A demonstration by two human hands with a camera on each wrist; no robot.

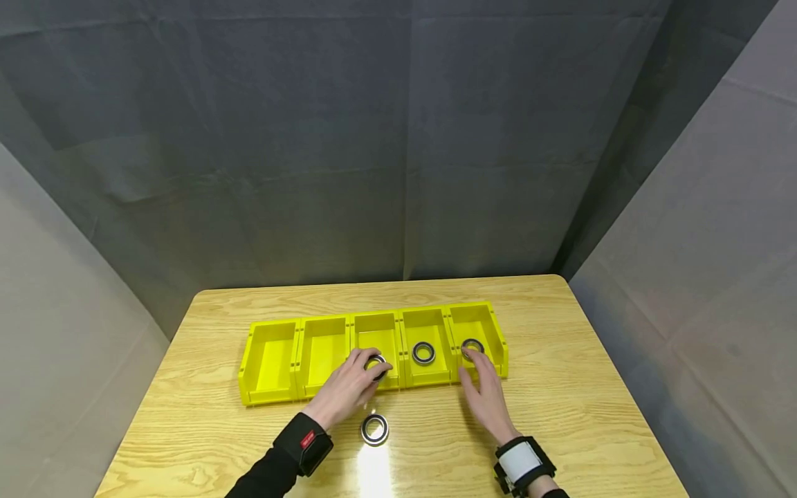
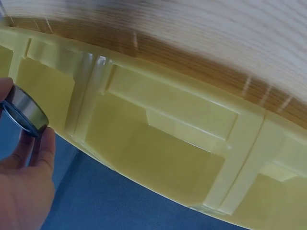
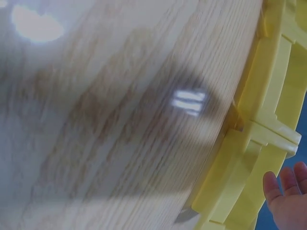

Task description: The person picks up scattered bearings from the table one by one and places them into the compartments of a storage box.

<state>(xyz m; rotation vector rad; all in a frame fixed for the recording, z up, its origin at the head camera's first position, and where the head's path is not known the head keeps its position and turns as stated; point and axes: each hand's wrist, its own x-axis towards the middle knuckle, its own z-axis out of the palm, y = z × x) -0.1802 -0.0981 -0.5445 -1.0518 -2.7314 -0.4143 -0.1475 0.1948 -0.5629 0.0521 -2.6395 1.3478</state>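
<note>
Between its thumb and fingers my left hand pinches a ball bearing, held over the front of the middle compartment. The left wrist view shows this bearing tilted, with its steel outer rim visible. At the rightmost compartment, my right hand reaches over the front lip with fingers extended, close to another bearing. Its fingertips partly cover that bearing; whether they touch it I cannot tell. In the right wrist view the fingers show nothing between them. One bearing lies flat in the second compartment from the right.
A row of joined yellow bins stands across the wooden table. On the wood in front lies a loose bearing, near my left wrist. Grey cloth hangs behind the table, with pale panels on both sides.
</note>
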